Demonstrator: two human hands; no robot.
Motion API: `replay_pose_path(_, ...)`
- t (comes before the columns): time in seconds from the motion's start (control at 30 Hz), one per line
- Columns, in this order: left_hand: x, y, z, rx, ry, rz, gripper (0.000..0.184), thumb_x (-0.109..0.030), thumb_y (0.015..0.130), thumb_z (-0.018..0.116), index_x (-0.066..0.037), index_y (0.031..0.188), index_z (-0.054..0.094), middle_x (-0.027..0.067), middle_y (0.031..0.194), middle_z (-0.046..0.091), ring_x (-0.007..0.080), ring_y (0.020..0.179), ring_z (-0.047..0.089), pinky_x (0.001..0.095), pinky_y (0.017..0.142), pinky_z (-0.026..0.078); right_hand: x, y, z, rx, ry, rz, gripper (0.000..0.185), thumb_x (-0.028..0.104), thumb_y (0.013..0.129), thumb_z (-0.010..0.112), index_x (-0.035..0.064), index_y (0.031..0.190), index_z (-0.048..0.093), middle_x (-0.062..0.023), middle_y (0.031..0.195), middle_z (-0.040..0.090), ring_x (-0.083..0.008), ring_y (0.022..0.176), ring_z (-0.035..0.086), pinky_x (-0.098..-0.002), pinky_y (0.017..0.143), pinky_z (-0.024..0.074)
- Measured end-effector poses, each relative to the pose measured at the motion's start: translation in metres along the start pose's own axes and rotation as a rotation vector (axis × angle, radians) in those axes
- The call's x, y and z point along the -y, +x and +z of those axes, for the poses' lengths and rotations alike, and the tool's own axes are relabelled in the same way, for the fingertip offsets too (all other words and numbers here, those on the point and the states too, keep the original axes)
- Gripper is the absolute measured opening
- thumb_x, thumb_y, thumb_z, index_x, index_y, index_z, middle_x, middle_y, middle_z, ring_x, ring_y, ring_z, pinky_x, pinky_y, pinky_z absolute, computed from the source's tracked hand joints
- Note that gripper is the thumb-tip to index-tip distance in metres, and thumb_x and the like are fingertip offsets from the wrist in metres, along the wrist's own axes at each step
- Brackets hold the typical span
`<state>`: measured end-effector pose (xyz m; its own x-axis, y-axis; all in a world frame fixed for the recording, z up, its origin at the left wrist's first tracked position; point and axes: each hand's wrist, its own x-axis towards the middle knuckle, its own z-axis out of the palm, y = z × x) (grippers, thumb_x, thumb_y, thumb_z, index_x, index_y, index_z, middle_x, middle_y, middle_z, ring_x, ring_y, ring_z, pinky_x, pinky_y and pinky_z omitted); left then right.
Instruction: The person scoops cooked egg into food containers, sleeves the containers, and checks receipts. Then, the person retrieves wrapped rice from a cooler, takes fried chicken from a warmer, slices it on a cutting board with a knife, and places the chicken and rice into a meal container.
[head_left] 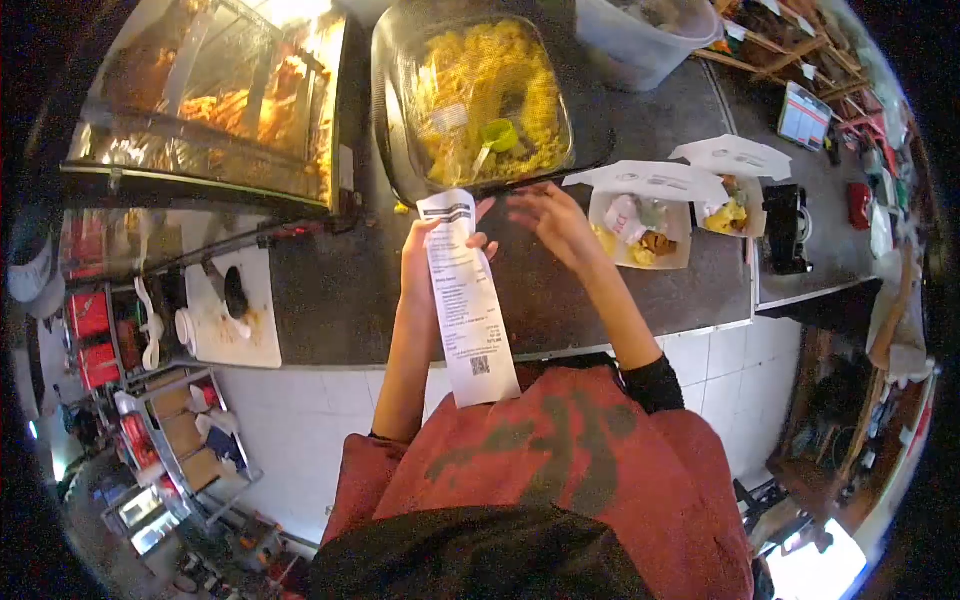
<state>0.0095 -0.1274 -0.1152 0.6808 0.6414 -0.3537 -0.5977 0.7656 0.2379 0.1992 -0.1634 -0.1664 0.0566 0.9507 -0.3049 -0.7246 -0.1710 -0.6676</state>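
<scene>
A long printed receipt [467, 300] hangs down in front of my red shirt, its top end gripped by my left hand [420, 255], fingers and thumb closed around it. Just right of the paper, my right hand [550, 222] is held over the dark counter with fingers apart and nothing in them. Beyond both hands sits a black tub [390, 165] of yellow rice [490, 75] under clear wrap, a green scoop [498, 135] lying in it. To the right of my right hand stand two open paper boxes [655, 258] [742, 222] with yellow rice and other food inside.
A lit glass food cabinet [200, 110] stands at the upper left. Below it lies a white cutting board [255, 320] with a dark item on it. A clear plastic bin [640, 50] is at the back. Farther right are a black holder [792, 230] and a tablet-like screen [805, 117].
</scene>
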Motion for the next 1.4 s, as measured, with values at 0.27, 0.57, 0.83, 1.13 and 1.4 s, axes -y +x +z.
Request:
replay_pose_path(0.27,0.010,-0.009,0.023,0.219,-0.033,0.013,0.077,-0.031,0.076,0.046,0.002,0.137,0.013,0.0215,0.139,0.024,0.0147,0.065,0.045,0.0382,0.078,0.046,-0.033,0.037,-0.050,0.057,0.107,0.175,0.018,0.010,0.088,0.046,-0.0046,0.097,0.051,-0.0198,0.105,0.056,-0.0299,0.102,0.054,-0.0400,0.095,0.0412)
replay_pose_path(0.57,0.026,0.016,0.075,0.241,0.052,0.208,0.075,-0.032,0.074,0.048,0.001,0.135,0.020,0.0200,0.136,0.029,0.0188,0.067,0.048,0.0405,0.070,0.048,0.054,-0.062,0.013,0.422,-0.407,0.373,0.055,0.045,0.092,0.036,-0.0047,0.110,0.054,-0.0122,0.101,0.061,-0.0195,0.092,0.059,-0.0327,0.085,0.0445)
replay_pose_path(0.83,0.110,0.099,0.158,0.303,0.158,0.140,0.079,-0.037,0.074,0.050,-0.004,0.137,0.016,0.0206,0.135,0.031,0.0308,0.096,0.055,0.0486,0.089,0.042,0.147,-0.140,-0.039,0.042,-0.685,0.122,0.026,0.021,0.085,0.058,-0.0015,0.098,0.062,-0.0085,0.079,0.065,-0.0078,0.070,0.056,-0.0277,0.062,0.0472)
replay_pose_path(1.13,0.250,0.197,0.204,0.112,0.336,-0.071,0.061,-0.030,0.084,0.044,-0.021,0.139,0.017,0.0115,0.117,0.051,0.0238,0.077,0.058,0.0468,0.069,0.050,0.297,-0.162,-0.203,0.078,-1.133,-0.240,0.028,0.022,0.084,0.057,0.0017,0.103,0.059,-0.0138,0.071,0.063,-0.0196,0.063,0.062,-0.0297,0.057,0.0471)
replay_pose_path(1.4,0.263,0.218,0.225,-0.085,0.296,0.139,0.063,-0.029,0.083,0.045,-0.021,0.138,0.016,0.0140,0.107,0.050,0.0266,0.076,0.058,0.0517,0.069,0.048,0.566,-0.018,-0.438,-0.777,-1.503,-0.908,0.010,0.003,0.073,0.059,0.0000,0.080,0.064,-0.0143,0.078,0.065,-0.0250,0.073,0.064,-0.0326,0.068,0.0486)
